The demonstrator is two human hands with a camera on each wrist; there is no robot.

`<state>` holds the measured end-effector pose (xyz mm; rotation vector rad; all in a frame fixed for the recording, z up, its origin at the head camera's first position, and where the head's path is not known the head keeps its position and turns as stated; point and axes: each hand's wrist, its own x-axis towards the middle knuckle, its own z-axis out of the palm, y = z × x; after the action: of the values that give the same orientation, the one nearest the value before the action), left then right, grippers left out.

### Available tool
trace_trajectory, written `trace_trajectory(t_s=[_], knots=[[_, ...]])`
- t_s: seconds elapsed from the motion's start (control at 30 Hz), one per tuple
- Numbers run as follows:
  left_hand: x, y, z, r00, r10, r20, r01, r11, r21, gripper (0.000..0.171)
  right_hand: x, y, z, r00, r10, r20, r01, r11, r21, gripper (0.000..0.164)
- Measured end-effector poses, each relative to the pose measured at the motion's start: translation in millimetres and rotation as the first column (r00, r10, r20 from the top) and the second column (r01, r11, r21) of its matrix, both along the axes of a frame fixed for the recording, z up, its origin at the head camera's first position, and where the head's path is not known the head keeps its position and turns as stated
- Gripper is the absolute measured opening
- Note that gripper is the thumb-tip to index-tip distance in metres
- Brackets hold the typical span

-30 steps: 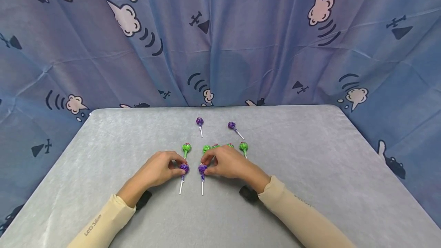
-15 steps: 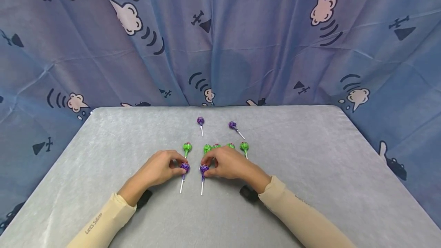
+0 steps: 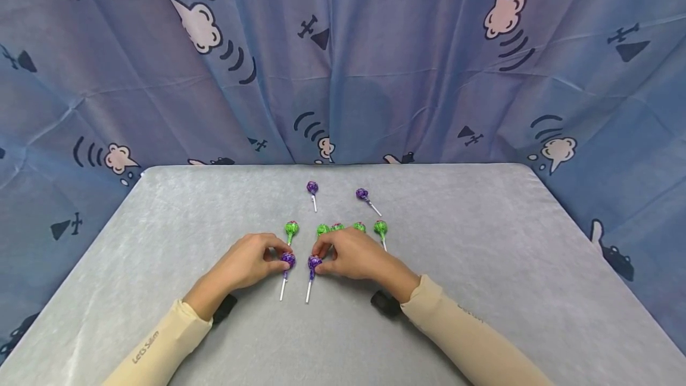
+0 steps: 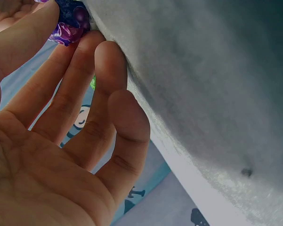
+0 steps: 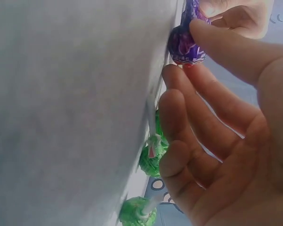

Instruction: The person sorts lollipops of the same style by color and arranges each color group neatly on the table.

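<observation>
Thumb and fingers of my left hand [image 3: 250, 262] pinch the head of a purple-wrapped lollipop [image 3: 288, 260], its white stick pointing toward me. Just to the right, my right hand [image 3: 351, 252] pinches a second purple lollipop [image 3: 314, 262] by its head, the stick slanting down and slightly left. Both lollipops are low at the table surface. In the left wrist view the purple wrapper [image 4: 71, 21] shows between thumb and fingertips. The right wrist view shows the other wrapper [image 5: 186, 44] under the thumb.
Behind the hands runs a row of green lollipops, from a left one [image 3: 292, 229] to a right one [image 3: 380, 228]; my right hand partly covers the middle ones. Farther back lie two purple lollipops, one left [image 3: 312, 187] and one right [image 3: 362, 194]. A patterned curtain hangs behind the grey table [image 3: 471, 243].
The stick of the right-hand lollipop has swung to the left at its near end. My left hand and its lollipop have stayed nearly still.
</observation>
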<state>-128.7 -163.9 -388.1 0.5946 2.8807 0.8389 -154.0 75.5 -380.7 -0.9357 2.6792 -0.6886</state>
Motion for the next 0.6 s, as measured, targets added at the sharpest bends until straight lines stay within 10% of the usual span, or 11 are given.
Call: trace_trajectory(t_s=[0.6], knots=[[0.2, 0, -0.3, 1.0, 0.004, 0.008, -0.004, 1.0, -0.003, 0.019, -22.3, 27, 27.0, 0.995, -0.071, 0.067, 0.074, 0.996, -0.045, 0.029]])
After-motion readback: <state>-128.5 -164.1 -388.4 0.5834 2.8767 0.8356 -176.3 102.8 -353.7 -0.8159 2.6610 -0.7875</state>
